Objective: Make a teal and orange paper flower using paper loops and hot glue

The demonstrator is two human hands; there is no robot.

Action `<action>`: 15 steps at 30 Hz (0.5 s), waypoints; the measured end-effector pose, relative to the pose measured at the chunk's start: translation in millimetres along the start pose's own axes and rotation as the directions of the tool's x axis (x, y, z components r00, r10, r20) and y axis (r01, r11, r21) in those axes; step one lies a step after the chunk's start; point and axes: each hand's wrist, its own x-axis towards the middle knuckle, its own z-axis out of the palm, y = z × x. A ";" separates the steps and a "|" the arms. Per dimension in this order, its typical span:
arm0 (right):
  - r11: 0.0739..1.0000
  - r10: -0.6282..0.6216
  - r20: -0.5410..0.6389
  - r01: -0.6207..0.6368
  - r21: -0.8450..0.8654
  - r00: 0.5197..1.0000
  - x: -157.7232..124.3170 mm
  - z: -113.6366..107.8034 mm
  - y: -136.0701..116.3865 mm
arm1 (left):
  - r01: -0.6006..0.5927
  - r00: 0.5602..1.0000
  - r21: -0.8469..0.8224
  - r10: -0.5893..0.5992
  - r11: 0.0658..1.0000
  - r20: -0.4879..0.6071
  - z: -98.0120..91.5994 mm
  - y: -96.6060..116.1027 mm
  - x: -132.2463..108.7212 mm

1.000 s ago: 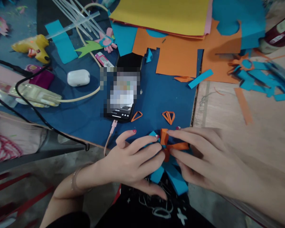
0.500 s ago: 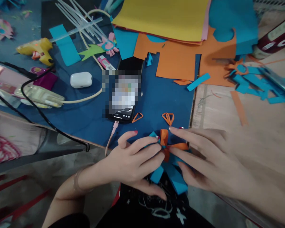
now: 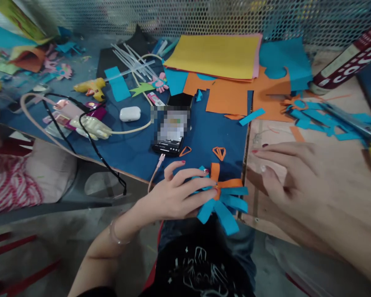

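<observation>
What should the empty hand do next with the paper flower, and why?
Probably the right hand should pick up the orange loop lying on the blue sheet. The left hand alone pins the paper flower, which shows only two orange petals, and that loop is nearest.

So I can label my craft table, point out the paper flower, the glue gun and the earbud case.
paper flower (image 3: 235, 191): head view, upper blue strip.
glue gun (image 3: 91, 87): head view, yellow body.
earbud case (image 3: 130, 114): head view, white front.
</observation>
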 end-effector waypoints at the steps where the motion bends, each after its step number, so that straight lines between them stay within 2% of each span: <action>1: 0.999 -0.031 -0.035 0.030 -0.028 0.999 0.0 1.6 0.4 | -0.001 1.000 0.000 0.001 1.000 -0.012 0.8 0.5 -0.9; 3: 0.995 -0.076 -0.102 0.069 -0.071 0.992 -0.8 3.9 0.2 | -0.005 0.999 0.006 0.006 1.000 -0.034 2.1 1.2 -2.5; 6: 0.998 -0.053 -0.089 0.049 -0.046 0.995 -3.5 4.9 0.5 | -0.014 0.997 -0.020 0.013 1.000 -0.070 2.6 0.4 -3.4; 9: 1.000 -0.023 -0.072 0.022 -0.013 0.997 -6.7 6.4 3.0 | -0.022 0.993 -0.121 0.008 0.992 -0.118 -0.1 -1.8 -0.7; 11: 1.000 -0.015 -0.111 0.016 0.010 0.994 -8.5 8.6 4.6 | -0.010 0.983 -0.234 -0.034 0.972 -0.182 -4.1 -2.1 3.4; 13: 0.997 0.021 -0.146 -0.010 0.078 0.989 -9.3 10.7 4.3 | 0.073 0.958 -0.391 -0.173 0.918 -0.229 -9.8 -0.8 9.2; 14: 0.991 0.055 -0.156 -0.035 0.131 0.986 -9.2 11.2 3.2 | 0.159 0.930 -0.478 -0.293 0.864 -0.222 -13.0 0.2 12.7; 15: 0.979 0.100 -0.147 -0.071 0.191 0.984 -8.5 11.1 1.3 | 0.267 0.884 -0.561 -0.431 0.784 -0.182 -16.2 1.1 16.8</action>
